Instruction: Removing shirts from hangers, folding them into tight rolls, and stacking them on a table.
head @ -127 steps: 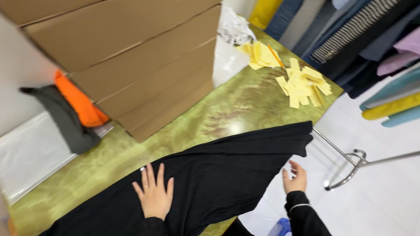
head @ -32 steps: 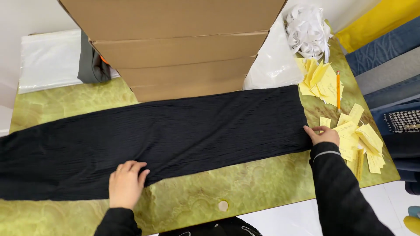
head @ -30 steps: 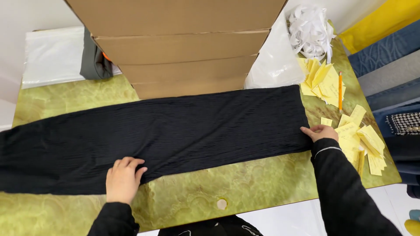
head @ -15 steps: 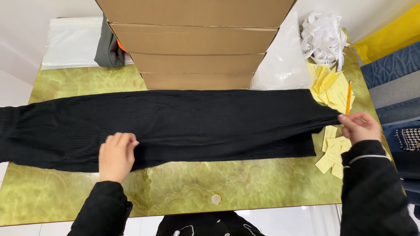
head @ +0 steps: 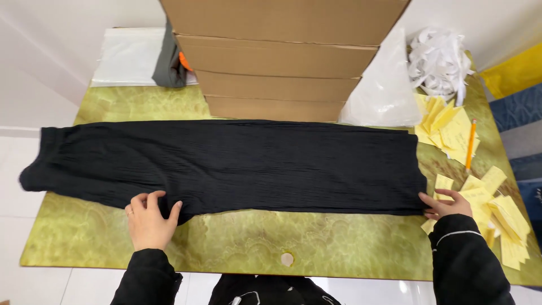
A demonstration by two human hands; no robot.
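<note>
A long black crinkled garment [head: 237,165] lies flat across a green marbled table [head: 254,243], its left end hanging over the table's edge. My left hand [head: 149,220] rests palm down on the garment's near edge, fingers spread. At the garment's right end my right hand [head: 447,204] pinches the near corner of the cloth. Both arms wear black sleeves.
Stacked cardboard boxes [head: 276,56] stand at the back of the table. Yellow paper slips [head: 485,197] and an orange pencil [head: 470,146] lie at the right, with a clear plastic bag [head: 384,90] and crumpled white paper [head: 440,56] behind. A grey and orange cloth [head: 169,62] lies back left.
The view has swung to face the table squarely. The garment now lies straighter and spread out, and my right hand has moved to its right near corner.
</note>
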